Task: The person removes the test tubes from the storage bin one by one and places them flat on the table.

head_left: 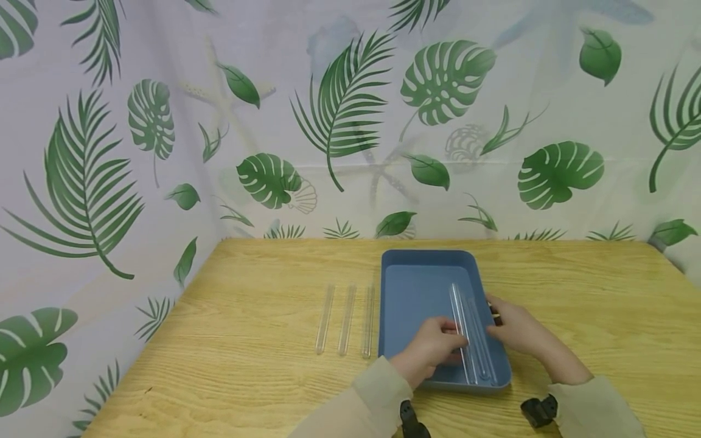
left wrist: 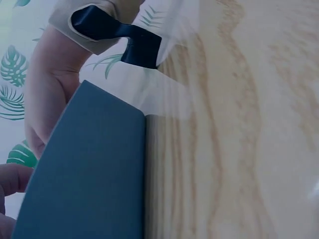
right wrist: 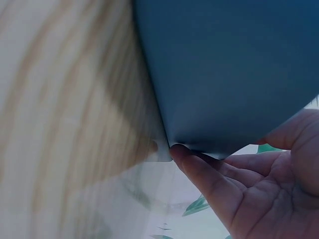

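Note:
In the head view, a blue rectangular tray [head_left: 405, 304] lies on the table with clear glass test tubes along its right side. My left hand [head_left: 429, 347] reaches over the tray's near part, thumb and fingers pinching one clear test tube [head_left: 457, 307] that slants lengthwise. Beside this tube, another clear tube [head_left: 482, 353] lies close to the right wall. With my right hand [head_left: 517, 325] I hold the tray's right side. The right wrist view shows fingertips [right wrist: 182, 152] at the lower edge of the tray wall [right wrist: 224, 74], thumb higher up.
Three clear tubes [head_left: 346, 319] lie side by side, spaced apart, on the wooden table [head_left: 246, 340] left of the tray. A white cloth [head_left: 350, 128] with green leaf prints hangs behind and at the left. Black straps with cameras [head_left: 539, 410] sit at both wrists.

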Available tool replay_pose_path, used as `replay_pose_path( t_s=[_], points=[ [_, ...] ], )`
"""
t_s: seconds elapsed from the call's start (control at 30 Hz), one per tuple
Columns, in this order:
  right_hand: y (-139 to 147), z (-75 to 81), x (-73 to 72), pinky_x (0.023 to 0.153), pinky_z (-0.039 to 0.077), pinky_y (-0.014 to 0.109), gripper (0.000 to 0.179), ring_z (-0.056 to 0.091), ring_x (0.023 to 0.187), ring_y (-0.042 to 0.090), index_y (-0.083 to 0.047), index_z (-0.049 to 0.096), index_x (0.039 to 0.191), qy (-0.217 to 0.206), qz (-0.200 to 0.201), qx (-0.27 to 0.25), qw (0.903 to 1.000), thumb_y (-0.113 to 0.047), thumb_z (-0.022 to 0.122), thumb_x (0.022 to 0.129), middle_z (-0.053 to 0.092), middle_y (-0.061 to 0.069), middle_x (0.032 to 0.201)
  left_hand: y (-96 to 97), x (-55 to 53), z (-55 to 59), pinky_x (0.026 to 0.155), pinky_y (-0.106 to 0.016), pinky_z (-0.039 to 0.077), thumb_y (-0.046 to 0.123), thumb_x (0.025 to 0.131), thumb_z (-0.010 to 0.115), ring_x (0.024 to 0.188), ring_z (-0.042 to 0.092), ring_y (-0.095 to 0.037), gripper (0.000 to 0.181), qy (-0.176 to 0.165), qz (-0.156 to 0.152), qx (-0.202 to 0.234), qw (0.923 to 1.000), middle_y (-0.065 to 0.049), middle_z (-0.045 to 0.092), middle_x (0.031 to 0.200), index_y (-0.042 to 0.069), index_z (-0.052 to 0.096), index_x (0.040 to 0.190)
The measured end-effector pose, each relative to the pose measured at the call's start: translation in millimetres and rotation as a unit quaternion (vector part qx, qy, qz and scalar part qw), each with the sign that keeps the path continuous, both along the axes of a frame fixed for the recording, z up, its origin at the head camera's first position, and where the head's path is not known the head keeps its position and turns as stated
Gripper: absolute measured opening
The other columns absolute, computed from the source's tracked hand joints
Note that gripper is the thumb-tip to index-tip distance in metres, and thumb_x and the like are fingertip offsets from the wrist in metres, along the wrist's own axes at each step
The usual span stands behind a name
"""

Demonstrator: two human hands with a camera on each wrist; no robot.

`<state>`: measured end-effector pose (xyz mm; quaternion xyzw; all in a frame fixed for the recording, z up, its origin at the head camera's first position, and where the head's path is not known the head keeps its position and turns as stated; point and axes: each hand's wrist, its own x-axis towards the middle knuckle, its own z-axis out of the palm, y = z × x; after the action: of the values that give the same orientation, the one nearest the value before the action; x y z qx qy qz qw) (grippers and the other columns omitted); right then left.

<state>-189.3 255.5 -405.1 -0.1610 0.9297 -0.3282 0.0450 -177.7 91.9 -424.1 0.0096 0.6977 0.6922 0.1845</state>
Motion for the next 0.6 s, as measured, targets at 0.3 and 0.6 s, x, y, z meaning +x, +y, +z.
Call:
replay_pose_path(
  t_s=[0.3,0.6],
  points=[
    [-2,0.0,1.2,0.071,0.047,0.046,0.057,0.049,0.096,0.048,0.024,0.023,0.124,-0.007,-0.006,0.004,0.9999,0.006,0.053,0.079,0.044,0.040,0.110,-12.7,-0.1,10.4,0.065,-0.039,0.051,-0.001,0.080,0.058,0.077,0.056,-0.020,0.011,0.001,-0.022,0.054,0.9983,-0.008,0.053,0.086,0.000,0.054,0.091],
    [-2,0.1,1.3,0.072,0.047,0.047,0.058,0.048,0.096,0.049,0.025,0.022,0.124,-0.004,-0.007,0.003,1.0000,0.006,0.052,0.079,0.042,0.042,0.111,-29.1,0.9,24.0,0.065,-0.034,0.051,0.008,0.084,0.058,0.077,0.057,-0.018,0.012,0.033,-0.034,0.042,0.9980,-0.006,0.056,0.084,0.001,0.058,0.094]
  ],
)
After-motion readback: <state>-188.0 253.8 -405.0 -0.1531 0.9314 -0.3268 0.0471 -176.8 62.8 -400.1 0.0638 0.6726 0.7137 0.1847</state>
